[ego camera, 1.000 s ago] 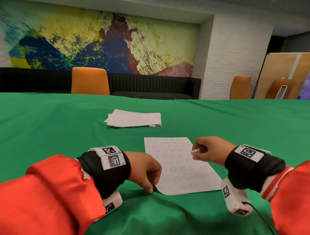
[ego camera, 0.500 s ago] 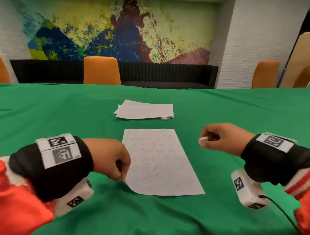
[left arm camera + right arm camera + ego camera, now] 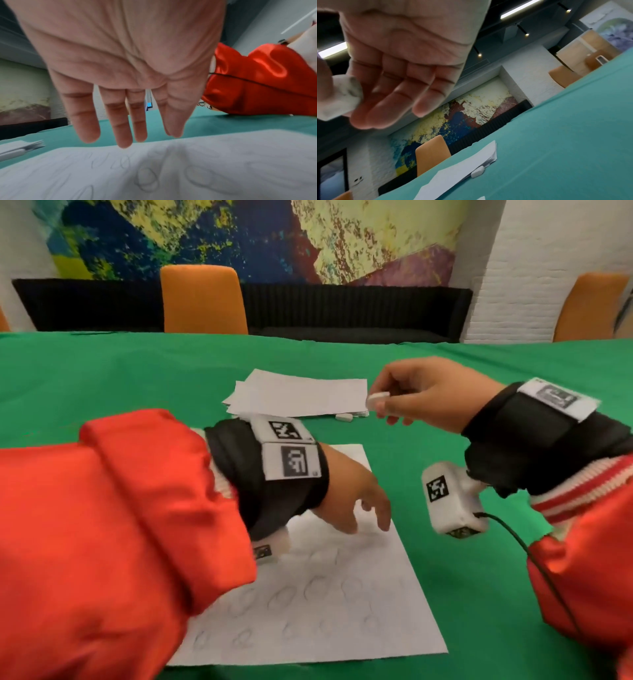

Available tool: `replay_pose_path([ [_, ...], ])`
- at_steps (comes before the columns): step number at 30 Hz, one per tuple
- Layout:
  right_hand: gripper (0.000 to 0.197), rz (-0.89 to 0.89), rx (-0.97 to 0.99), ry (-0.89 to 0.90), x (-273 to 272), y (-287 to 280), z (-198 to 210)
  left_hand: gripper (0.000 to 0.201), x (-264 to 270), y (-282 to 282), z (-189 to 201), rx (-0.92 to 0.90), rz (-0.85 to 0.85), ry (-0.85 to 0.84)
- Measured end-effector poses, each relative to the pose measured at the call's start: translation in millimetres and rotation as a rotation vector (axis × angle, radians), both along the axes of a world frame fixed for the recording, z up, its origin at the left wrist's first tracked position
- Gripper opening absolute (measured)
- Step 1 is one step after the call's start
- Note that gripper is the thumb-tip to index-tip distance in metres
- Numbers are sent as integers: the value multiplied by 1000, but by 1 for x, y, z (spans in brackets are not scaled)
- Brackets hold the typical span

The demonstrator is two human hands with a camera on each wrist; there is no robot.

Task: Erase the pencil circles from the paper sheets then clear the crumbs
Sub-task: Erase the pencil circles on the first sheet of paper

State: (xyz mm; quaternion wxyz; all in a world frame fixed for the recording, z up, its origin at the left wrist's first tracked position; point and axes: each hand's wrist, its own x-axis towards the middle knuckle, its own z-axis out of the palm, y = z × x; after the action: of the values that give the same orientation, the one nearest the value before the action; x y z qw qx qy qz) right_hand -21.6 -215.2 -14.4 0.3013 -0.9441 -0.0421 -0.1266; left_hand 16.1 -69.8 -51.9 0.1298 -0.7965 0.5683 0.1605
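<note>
An eraser [image 3: 376,399] is pinched in the right grip [image 3: 424,395], raised beyond the sheet [image 3: 342,611]; the left grip [image 3: 349,501], fingers relaxed, is held over it.

Far half of the sheet [image 3: 342,611] behind the left sleeve [image 3: 120,542]; circles blurred.

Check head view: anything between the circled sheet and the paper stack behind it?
Mostly bare green cloth. One spare white eraser lies at the stack's near edge, clear of the circled sheet. The left wrist band hides part of the gap.

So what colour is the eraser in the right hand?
The eraser is white with grey smudges, seen best in the right wrist view, pinched by the right hand.
</note>
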Motion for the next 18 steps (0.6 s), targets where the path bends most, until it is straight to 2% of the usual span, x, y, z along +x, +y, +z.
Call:
replay_pose_path([
  [3, 16, -29, 142, 3, 11, -17, -13, 52, 7, -23, -11, 32, -69, -58],
  [5, 18, -44, 207, -5, 14, -24, -28, 56, 11, -29, -17, 60, -51, -51],
  [9, 17, -69, 334, -61, 20, -31, -52, 56, 16, -33, -18, 61, -48, -41],
  [11, 17, -70, 361, -68, 22, -30, -58, 45, 21, -30, -19, 68, -36, -53],
  [14, 16, -56, 364, -81, 20, -30, -59, 7, 33, -22, -16, 69, -6, -65],
  [17, 15, -37, 363, -114, 12, -30, -51, 4, 46, -7, -9, 83, 126, -65],
  [18, 15, -35, 367, -130, 10, -29, -48, 9, 48, -2, -8, 88, 168, -39],
])
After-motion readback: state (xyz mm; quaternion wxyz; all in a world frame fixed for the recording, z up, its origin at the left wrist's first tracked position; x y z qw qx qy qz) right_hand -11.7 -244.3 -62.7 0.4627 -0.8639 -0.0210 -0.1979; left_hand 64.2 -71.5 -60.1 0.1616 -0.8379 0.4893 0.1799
